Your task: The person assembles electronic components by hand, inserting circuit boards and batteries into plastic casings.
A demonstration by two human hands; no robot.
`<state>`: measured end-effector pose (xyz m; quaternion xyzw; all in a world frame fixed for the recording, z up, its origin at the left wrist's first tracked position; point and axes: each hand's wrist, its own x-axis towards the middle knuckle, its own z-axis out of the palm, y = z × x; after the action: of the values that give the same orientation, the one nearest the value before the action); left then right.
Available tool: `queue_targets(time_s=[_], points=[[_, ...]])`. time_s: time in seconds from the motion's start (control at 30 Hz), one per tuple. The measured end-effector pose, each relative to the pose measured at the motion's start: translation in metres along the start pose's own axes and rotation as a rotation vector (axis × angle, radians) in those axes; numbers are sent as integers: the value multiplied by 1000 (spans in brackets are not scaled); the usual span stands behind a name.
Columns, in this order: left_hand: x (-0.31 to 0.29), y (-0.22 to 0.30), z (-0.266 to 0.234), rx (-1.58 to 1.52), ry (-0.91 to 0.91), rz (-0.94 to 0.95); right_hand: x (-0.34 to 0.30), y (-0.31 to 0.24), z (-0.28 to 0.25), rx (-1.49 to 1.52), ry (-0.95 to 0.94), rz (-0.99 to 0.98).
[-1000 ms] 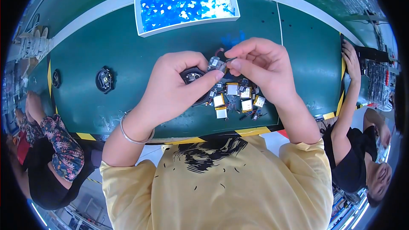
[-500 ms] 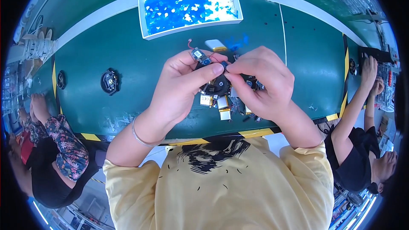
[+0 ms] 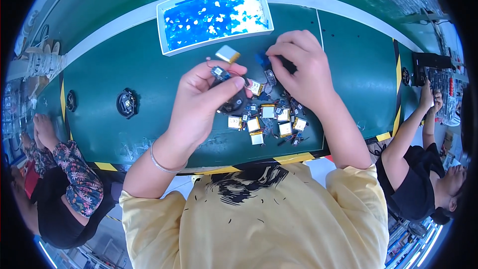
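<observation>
Along the near side, by the taped bench edge (image 3: pixel 294 159): loose battery cells (image 3: pixel 268 112), silver-faced, yellow-banded. Next, left hand (image 3: pixel 198 88), thumb and fingers closed about one round black housing (image 3: pixel 234 104); one circuit board (image 3: pixel 219 72), dark, pale square label, at thumb and index finger; one battery cell (image 3: pixel 227 54), silver-white, yellow-ended, blurred, just past the fingers. Right hand (image 3: pixel 306 65), fingers curled, hold cannot be told; blue scraps (image 3: pixel 261 59) beside its fingertips. Farther, white box (image 3: pixel 160 31), containing blue and white pieces (image 3: pixel 214 17).
</observation>
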<state>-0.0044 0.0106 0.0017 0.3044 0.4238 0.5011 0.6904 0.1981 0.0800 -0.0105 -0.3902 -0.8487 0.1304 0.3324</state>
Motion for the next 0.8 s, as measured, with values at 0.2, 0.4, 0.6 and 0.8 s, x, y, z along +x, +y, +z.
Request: queue_targets(time_s=[0.2, 0.4, 0.6, 0.8], points=[[-1, 7, -6, -42, 78, -3, 2, -3, -22, 17, 55, -50], [-3, -3, -4, -118, 54, -36, -9, -34, -21, 238, 89, -59], [-5, -1, 1, -152, -30, -126, -10, -50, -13, 319, 67, -97], [-5, -7, 1, -130, 6, -127, -11, -46, -11, 359, 55, -96]])
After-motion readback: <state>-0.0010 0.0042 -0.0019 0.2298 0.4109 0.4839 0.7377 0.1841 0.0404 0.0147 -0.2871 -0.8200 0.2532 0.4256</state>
